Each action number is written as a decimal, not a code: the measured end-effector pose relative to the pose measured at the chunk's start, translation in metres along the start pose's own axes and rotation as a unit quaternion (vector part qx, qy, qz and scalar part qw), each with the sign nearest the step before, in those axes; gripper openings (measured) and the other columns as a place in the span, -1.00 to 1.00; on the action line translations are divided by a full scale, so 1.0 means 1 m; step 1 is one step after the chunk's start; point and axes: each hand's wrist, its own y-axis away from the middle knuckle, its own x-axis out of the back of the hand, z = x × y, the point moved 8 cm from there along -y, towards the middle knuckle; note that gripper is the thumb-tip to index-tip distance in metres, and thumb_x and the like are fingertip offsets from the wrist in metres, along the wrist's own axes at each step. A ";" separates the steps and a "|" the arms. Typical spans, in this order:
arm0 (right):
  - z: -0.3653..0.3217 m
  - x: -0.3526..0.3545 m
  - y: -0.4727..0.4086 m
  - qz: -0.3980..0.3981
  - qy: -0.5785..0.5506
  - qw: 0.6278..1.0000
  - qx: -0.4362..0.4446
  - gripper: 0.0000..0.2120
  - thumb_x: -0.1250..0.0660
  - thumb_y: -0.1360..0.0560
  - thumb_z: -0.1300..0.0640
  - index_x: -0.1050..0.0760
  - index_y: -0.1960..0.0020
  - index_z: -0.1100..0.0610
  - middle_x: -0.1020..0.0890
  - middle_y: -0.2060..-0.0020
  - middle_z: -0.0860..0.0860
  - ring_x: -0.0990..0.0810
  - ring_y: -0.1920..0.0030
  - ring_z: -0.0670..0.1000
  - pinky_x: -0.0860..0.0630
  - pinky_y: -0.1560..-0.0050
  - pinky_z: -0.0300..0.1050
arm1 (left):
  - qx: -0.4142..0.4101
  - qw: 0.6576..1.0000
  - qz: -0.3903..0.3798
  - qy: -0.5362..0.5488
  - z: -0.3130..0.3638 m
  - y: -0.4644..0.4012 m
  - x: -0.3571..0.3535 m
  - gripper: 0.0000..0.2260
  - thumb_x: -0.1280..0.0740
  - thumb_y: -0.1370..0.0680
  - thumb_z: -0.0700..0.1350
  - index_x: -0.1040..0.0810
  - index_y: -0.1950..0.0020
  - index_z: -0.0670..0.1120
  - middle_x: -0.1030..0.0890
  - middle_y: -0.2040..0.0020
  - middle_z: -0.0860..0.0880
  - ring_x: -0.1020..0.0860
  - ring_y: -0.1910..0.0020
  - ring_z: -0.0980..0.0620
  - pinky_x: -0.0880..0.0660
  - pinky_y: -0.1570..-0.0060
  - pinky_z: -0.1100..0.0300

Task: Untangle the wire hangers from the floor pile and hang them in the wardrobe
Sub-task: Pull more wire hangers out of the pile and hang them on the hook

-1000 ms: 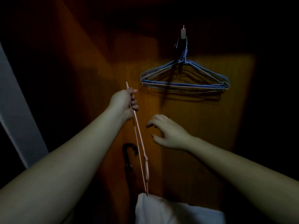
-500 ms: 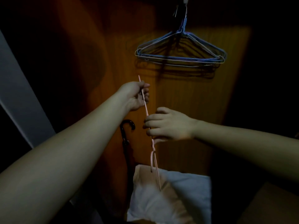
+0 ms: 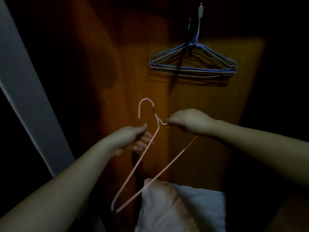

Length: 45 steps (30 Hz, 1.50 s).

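Both hands on the pink wire hanger [image 3: 143,158] — right hand [image 3: 190,122] pinching its shoulder, left hand [image 3: 132,139] gripping one arm — below the hung blue hangers [image 3: 193,61].

Blue hangers [image 3: 192,64] (bunched) on hook [image 3: 200,10]

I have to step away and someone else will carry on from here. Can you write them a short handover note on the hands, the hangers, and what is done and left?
Left hand: holds the pink hanger on its left side wire, just below the neck.
Right hand: pinches the same hanger at the right shoulder, next to the neck.
The pink hanger is in the air, hook up, in front of the wardrobe's back panel, not yet hung.
Done: a bunch of blue and silver hangers already hangs from the peg above right.
Left: hook the pink one there. The floor pile is out of view, so the remaining count is unknown.
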 end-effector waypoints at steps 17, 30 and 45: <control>0.137 0.054 0.028 0.109 -0.036 0.935 -0.335 -0.76 -0.29 -0.58 0.03 -0.61 -0.16 0.11 -0.68 0.11 0.02 -0.62 0.12 0.01 -0.50 0.13 -0.11 | -0.223 0.930 0.185 -0.226 0.082 -0.017 0.052 -0.87 -0.23 -0.65 0.00 -0.57 -0.04 0.04 -0.66 0.13 0.03 -0.60 0.23 0.04 -0.50 0.23 0.20; 0.227 0.094 0.062 0.204 -0.011 0.870 -0.449 -0.79 -0.30 -0.58 -0.02 -0.57 -0.12 0.07 -0.64 0.11 -0.01 -0.58 0.13 -0.02 -0.49 0.21 -0.12 | -0.350 0.845 0.337 -0.223 0.172 -0.075 0.052 -0.89 -0.20 -0.67 -0.12 -0.52 -0.06 0.00 -0.60 0.15 0.02 -0.54 0.21 0.02 -0.44 0.24 0.07; 0.328 0.124 0.034 0.241 -0.036 0.852 -0.463 -0.78 -0.26 -0.60 0.02 -0.51 -0.22 0.00 -0.61 -0.10 -0.03 -0.57 -0.07 0.00 -0.53 0.02 -0.07 | -0.358 0.819 0.420 -0.157 0.254 -0.139 0.062 -0.86 -0.23 -0.65 -0.11 -0.58 -0.03 -0.07 -0.58 0.17 -0.03 -0.55 0.18 -0.05 -0.40 0.27 0.11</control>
